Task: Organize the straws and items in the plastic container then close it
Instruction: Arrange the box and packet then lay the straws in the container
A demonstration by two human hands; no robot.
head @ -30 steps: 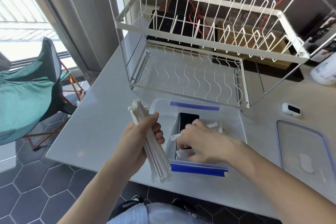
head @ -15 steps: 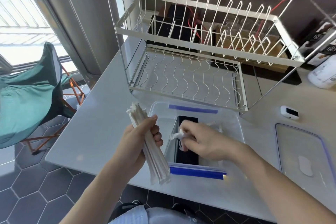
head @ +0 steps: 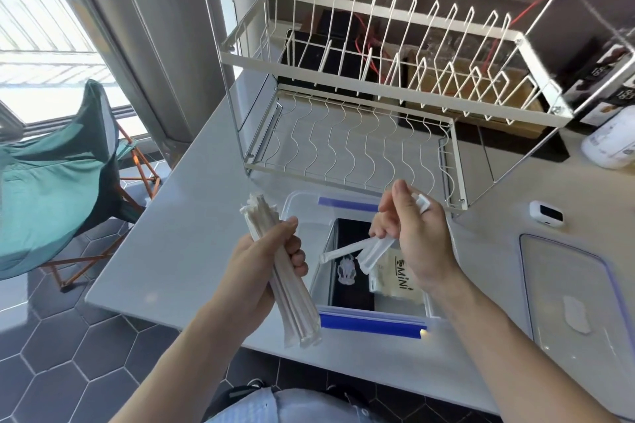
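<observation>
A clear plastic container (head: 299,204) with blue clips sits at the table's near edge. Inside lie a black phone (head: 352,268) and a white packet marked MINI (head: 400,280). My left hand (head: 266,263) grips a bundle of paper-wrapped straws (head: 292,299), upright and just left of the container. My right hand (head: 414,233) is raised above the container and holds a few wrapped straws (head: 357,250), their ends pointing down-left over the phone. The container's clear lid (head: 577,299) lies flat on the table to the right.
A white two-tier wire dish rack (head: 360,134) stands right behind the container. A small white device (head: 546,214) lies near the lid, a white bottle (head: 610,144) at the far right. A green folding chair (head: 51,178) stands on the tiled floor to the left.
My right hand has come up out of the container with a few straws in it, uncovering the phone and the white packet. The left hand keeps its bundle in about the same place.
</observation>
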